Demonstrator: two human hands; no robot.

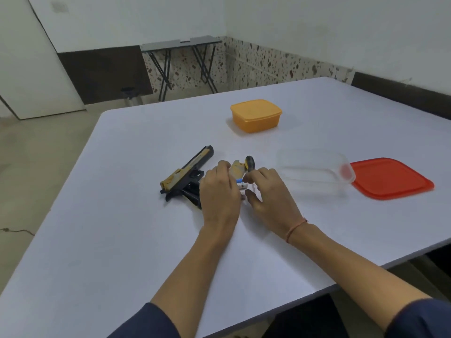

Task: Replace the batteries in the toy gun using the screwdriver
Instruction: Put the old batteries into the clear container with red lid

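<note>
Left hand [219, 189], right hand [271, 193] beside one toy gun [189, 168], one screwdriver [249, 163].

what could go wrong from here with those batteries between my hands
The batteries sit loose between the left hand and right hand, so they might roll across the smooth table. The gold cover piece and screwdriver lie just behind the fingers and may get knocked away. No screw is visible, so one could easily go missing.
</note>
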